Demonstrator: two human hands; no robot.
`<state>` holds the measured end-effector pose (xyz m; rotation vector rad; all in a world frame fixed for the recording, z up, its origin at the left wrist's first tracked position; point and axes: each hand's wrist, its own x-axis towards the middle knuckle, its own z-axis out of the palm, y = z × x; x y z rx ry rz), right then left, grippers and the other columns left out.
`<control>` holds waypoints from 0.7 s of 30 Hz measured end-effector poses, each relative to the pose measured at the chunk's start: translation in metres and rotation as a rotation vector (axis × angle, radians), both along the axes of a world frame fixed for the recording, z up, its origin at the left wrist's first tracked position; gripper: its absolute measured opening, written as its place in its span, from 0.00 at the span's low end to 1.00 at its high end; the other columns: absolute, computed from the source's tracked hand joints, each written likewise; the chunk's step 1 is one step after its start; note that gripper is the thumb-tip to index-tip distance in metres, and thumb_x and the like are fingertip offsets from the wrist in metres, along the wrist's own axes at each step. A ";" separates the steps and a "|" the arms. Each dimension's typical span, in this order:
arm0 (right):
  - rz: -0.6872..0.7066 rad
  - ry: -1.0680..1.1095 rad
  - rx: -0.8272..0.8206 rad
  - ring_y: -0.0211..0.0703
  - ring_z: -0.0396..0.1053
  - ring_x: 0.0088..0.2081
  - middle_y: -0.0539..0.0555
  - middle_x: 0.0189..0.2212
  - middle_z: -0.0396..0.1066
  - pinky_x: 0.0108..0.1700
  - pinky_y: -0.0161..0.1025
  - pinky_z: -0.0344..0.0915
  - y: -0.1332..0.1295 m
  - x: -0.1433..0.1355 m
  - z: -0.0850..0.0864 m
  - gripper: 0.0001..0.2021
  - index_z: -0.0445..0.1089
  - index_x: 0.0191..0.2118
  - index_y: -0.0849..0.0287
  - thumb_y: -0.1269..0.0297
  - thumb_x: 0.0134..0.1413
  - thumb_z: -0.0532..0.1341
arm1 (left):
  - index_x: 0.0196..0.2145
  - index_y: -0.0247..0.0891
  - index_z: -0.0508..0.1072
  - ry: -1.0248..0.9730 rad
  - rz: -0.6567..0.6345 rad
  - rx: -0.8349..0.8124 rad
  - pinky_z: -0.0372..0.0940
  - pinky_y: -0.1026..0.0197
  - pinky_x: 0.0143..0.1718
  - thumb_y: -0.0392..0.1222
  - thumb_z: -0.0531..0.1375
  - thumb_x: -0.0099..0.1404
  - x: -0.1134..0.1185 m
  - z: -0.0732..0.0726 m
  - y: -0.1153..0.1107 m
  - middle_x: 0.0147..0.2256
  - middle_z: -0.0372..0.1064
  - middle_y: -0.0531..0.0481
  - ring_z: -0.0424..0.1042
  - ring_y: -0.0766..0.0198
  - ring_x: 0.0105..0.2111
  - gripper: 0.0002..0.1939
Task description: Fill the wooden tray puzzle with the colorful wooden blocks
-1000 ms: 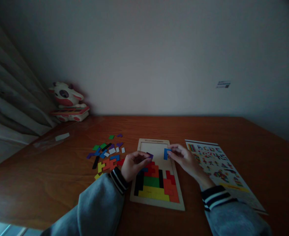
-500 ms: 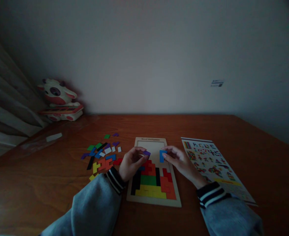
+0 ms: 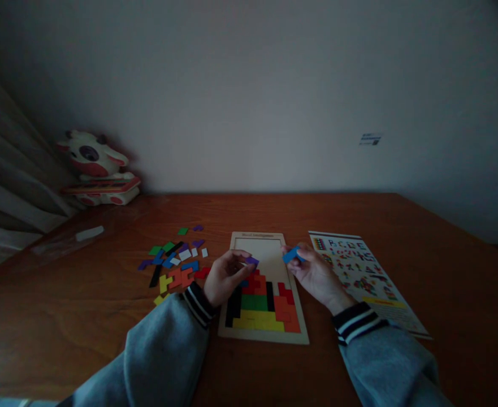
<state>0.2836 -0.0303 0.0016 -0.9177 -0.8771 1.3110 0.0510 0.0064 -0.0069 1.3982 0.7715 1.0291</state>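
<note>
My left hand [image 3: 227,276] pinches a purple puzzle piece [image 3: 252,262] above the left side of a wooden puzzle board [image 3: 265,338]. Over the board's right edge, my right hand [image 3: 314,275] grips a blue puzzle piece [image 3: 291,255] between thumb and fingers, tilted in the air. In the lower part of the board lie fitted pieces: a yellow row [image 3: 257,322], a green block [image 3: 254,302], black bars, and red and orange pieces [image 3: 286,311]. The pale tray floor [image 3: 265,249] shows in the upper part. My left hand hides some of the board's left side.
Several loose coloured pieces [image 3: 175,277] are scattered on the wooden table [image 3: 83,316] left of the board. A printed pattern sheet [image 3: 367,277] lies to the right. A cow-shaped toy [image 3: 100,164] stands at the back left by a curtain [image 3: 11,164].
My right hand has turned the blue piece from upright to slanted and raised it slightly. My left hand keeps the purple piece in nearly the same spot. The view has shifted a little.
</note>
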 end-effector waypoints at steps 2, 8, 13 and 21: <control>-0.021 -0.018 0.014 0.36 0.60 0.24 0.51 0.34 0.74 0.30 0.39 0.63 0.000 -0.001 0.001 0.14 0.60 0.26 0.53 0.54 0.46 0.66 | 0.42 0.33 0.71 0.003 0.000 0.003 0.68 0.66 0.34 0.47 0.69 0.57 0.000 -0.001 0.000 0.35 0.73 0.48 0.73 0.67 0.32 0.20; -0.057 -0.064 0.003 0.37 0.63 0.27 0.52 0.32 0.71 0.30 0.38 0.64 0.003 -0.002 0.001 0.14 0.67 0.28 0.54 0.50 0.47 0.68 | 0.42 0.33 0.71 0.006 0.002 0.015 0.67 0.66 0.32 0.47 0.69 0.58 0.000 -0.002 0.001 0.34 0.73 0.48 0.72 0.67 0.31 0.20; -0.019 -0.128 -0.021 0.42 0.70 0.35 0.55 0.36 0.73 0.38 0.42 0.69 0.002 0.001 0.004 0.19 0.73 0.36 0.56 0.47 0.43 0.70 | 0.42 0.33 0.70 -0.009 0.001 -0.007 0.68 0.65 0.34 0.47 0.70 0.57 0.000 -0.001 0.000 0.35 0.73 0.47 0.73 0.67 0.32 0.20; 0.004 -0.295 -0.056 0.36 0.70 0.28 0.51 0.36 0.73 0.28 0.35 0.67 -0.002 0.003 -0.001 0.26 0.69 0.52 0.53 0.54 0.46 0.70 | 0.44 0.34 0.70 -0.003 0.013 -0.030 0.66 0.66 0.31 0.48 0.69 0.57 -0.001 -0.001 0.001 0.35 0.72 0.49 0.71 0.69 0.30 0.22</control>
